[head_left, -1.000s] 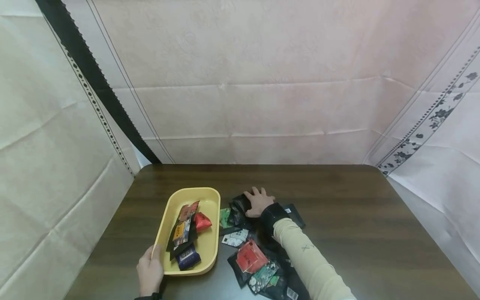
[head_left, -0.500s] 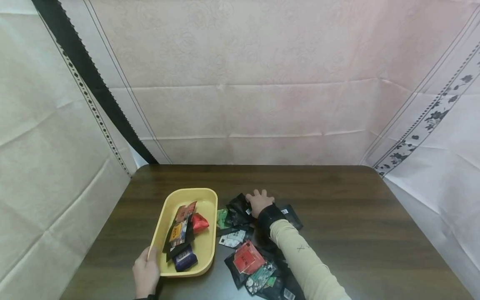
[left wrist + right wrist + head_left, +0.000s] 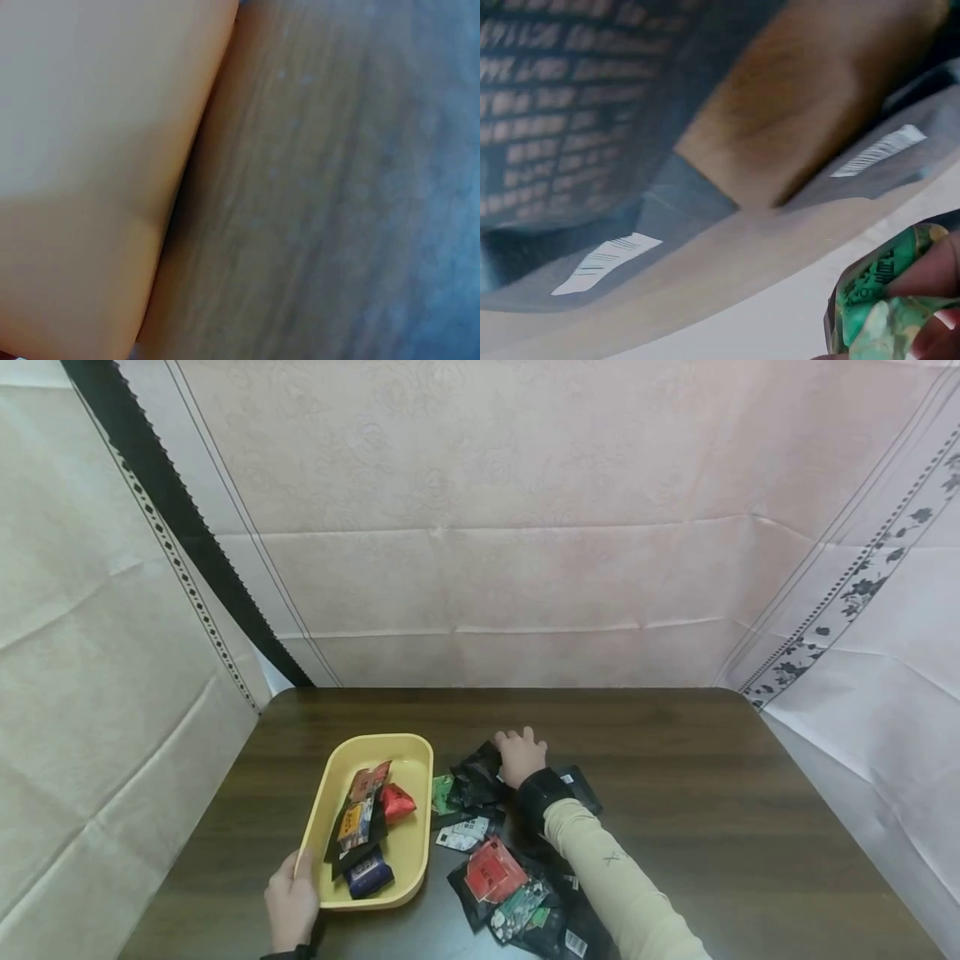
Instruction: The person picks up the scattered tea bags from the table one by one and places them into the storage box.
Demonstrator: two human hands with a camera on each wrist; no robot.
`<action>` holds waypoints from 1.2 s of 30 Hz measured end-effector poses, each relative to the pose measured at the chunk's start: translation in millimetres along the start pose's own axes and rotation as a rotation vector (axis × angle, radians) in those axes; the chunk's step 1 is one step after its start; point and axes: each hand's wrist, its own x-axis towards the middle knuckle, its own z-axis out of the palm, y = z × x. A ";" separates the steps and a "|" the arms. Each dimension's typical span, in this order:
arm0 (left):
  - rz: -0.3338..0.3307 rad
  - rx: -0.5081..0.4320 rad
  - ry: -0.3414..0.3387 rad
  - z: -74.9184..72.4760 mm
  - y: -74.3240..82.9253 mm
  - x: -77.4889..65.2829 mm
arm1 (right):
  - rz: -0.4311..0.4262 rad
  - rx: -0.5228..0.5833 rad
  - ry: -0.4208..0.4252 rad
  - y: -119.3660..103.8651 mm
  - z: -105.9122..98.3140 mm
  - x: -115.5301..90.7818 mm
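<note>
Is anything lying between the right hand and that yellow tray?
Yes: between the right hand and the yellow tray lie a crumpled black packet and, right beside the tray, a green packet. The tray's raised rim also stands on that side.

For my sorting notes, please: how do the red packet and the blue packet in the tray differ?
Colour: the red packet is bright red, the blue packet dark blue.
Shape: the red packet looks angular, the blue packet rounder.
Place: in the head view, the blue packet lies lower than the red packet.
Shared: both lie inside the yellow tray.
</note>
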 end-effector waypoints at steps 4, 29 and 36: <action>-0.011 -0.002 -0.003 -0.1 0.3 0.5 | -0.033 0.015 0.062 -12.4 -8.3 0.3; -0.002 -0.011 0.001 2.2 1.1 0.8 | -0.497 0.105 0.015 -169.4 -36.3 -14.3; -0.001 -0.026 0.010 0.1 0.0 1.7 | -0.457 0.114 -0.025 -152.0 -30.9 -10.9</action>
